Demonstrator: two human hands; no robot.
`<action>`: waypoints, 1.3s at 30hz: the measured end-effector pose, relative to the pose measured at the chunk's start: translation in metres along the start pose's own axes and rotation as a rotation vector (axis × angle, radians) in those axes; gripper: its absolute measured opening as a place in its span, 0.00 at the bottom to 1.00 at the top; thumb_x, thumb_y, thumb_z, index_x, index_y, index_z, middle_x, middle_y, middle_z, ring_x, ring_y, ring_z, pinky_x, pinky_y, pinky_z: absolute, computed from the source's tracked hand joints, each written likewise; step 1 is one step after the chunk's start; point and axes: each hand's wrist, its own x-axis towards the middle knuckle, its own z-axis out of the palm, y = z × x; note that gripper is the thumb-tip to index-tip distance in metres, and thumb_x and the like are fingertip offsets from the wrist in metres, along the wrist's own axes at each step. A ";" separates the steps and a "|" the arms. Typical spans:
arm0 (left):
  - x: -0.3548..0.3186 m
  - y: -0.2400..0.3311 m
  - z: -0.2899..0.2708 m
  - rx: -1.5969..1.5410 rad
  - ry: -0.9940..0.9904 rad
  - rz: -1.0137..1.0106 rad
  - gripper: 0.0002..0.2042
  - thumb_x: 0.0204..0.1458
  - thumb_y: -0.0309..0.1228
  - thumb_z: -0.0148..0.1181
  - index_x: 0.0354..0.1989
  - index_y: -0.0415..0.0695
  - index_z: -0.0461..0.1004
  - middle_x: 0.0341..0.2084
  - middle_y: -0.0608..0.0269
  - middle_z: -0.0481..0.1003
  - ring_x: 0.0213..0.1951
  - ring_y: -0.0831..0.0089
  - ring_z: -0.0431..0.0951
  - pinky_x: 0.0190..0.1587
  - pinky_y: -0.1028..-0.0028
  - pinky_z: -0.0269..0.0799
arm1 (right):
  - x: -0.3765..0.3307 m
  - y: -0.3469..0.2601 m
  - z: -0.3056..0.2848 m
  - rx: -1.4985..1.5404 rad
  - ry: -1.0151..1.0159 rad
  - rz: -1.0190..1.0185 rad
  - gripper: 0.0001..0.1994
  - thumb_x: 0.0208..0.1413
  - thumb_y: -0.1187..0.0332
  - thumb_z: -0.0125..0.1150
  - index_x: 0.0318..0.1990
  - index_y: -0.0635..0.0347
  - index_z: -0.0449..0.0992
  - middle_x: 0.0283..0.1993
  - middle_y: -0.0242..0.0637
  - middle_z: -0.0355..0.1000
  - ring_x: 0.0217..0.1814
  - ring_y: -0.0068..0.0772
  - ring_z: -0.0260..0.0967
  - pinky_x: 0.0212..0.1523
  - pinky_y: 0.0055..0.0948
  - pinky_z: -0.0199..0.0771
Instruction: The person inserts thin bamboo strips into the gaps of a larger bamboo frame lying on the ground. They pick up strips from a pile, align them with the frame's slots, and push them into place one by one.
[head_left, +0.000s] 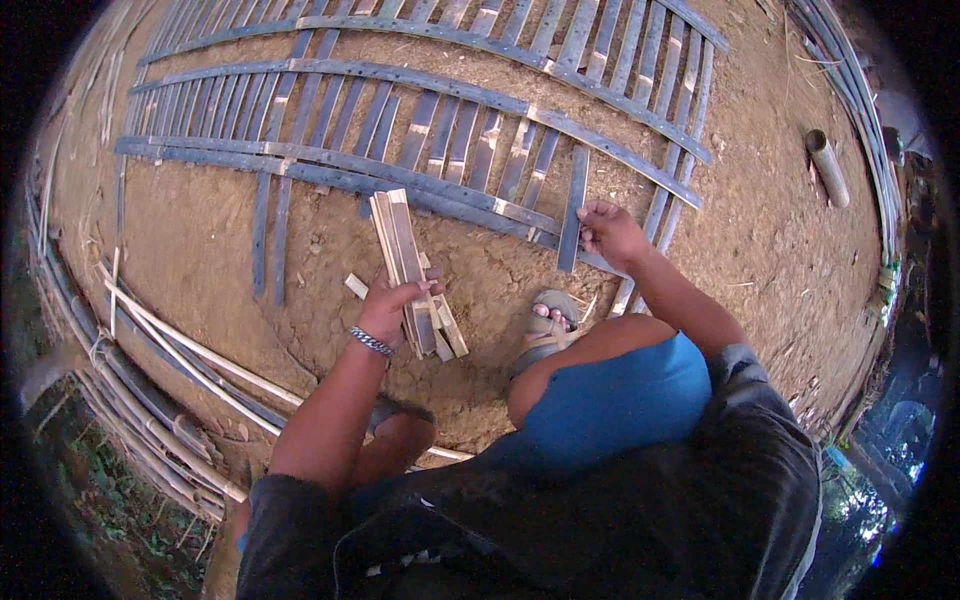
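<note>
Slats of grey-blue bamboo make up the lattice panel (420, 130) that lies flat on the bare dirt ground (790, 250), and we take that panel as our landmark. Just below its lower edge our left hand (392, 303) is closed around a bundle of short pale slats (412, 272), thumb across the top, holding them fanned and tilted up toward the panel. At the panel's lower right edge our right hand (608, 232) pinches the near end of a single grey slat (573, 210), which stands crosswise over the long rails. We judge the step in hand to be fitting this slat into the panel. The next move seems to call for sliding it alternately under and over the rails while staying square to them. Our sandalled foot (545, 325) rests below the panel, and a short bamboo tube (827, 167) lies well to its right.
</note>
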 end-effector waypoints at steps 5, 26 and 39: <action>0.000 -0.007 0.005 0.043 0.028 -0.020 0.25 0.46 0.22 0.57 0.56 0.35 0.62 0.44 0.48 0.76 0.41 0.60 0.80 0.43 0.60 0.77 | 0.035 -0.020 -0.006 -0.086 0.084 -0.149 0.08 0.58 0.64 0.61 0.38 0.58 0.73 0.25 0.27 0.68 0.20 0.19 0.61 0.21 0.22 0.62; -0.011 -0.001 0.022 0.063 -0.073 -0.049 0.25 0.45 0.23 0.60 0.54 0.38 0.63 0.45 0.48 0.75 0.45 0.60 0.79 0.47 0.61 0.75 | 0.046 -0.011 0.023 -0.390 0.262 -0.132 0.11 0.57 0.66 0.60 0.42 0.64 0.77 0.32 0.32 0.76 0.23 0.19 0.66 0.22 0.22 0.65; -0.015 0.024 0.041 -0.038 -0.221 -0.005 0.27 0.47 0.26 0.59 0.58 0.37 0.62 0.50 0.48 0.72 0.51 0.58 0.76 0.52 0.60 0.72 | -0.009 -0.046 0.120 -0.761 0.143 -0.426 0.17 0.54 0.58 0.63 0.42 0.62 0.76 0.35 0.40 0.76 0.34 0.30 0.73 0.37 0.31 0.73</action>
